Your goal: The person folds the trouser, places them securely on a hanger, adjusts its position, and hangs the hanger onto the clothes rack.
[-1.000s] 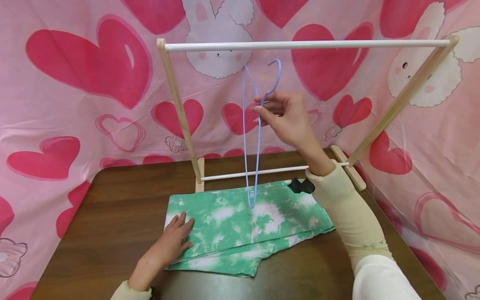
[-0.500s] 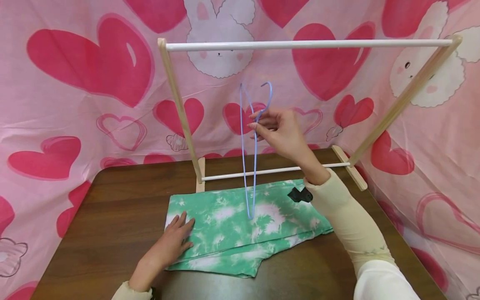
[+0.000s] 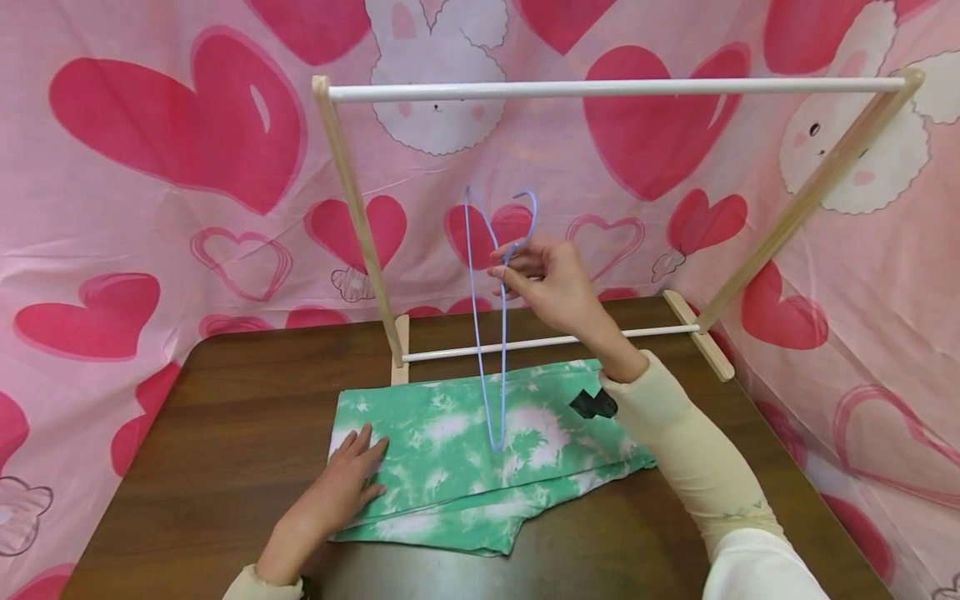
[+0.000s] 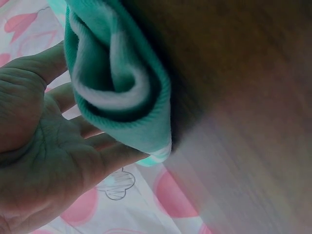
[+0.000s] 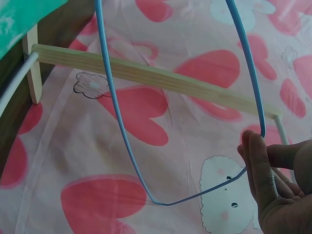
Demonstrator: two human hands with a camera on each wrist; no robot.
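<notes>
My right hand (image 3: 558, 287) pinches a thin blue wire hanger (image 3: 503, 350) near its neck, with the hook just above the fingers. Seen nearly edge-on, the hanger hangs upright in front of the folded trousers (image 3: 465, 442), green and white tie-dye, lying on the table. In the right wrist view, thumb and fingertips (image 5: 253, 146) meet at the hanger's wire (image 5: 111, 87). My left hand (image 3: 333, 496) rests with spread fingers on the left end of the trousers. From the left wrist, the trousers' rolled fabric edge (image 4: 122, 117) shows beside the palm (image 4: 53, 141).
Behind the trousers stands a rack with wooden legs (image 3: 360, 225) and a white top rod (image 3: 615, 89); a lower white rod (image 3: 525, 342) runs near the table. The brown table (image 3: 225, 417) is bordered by pink heart-printed cloth (image 3: 172, 242).
My right hand has lowered the hanger and moved it slightly left, away from the top rod. The left hand and the trousers stay where they were.
</notes>
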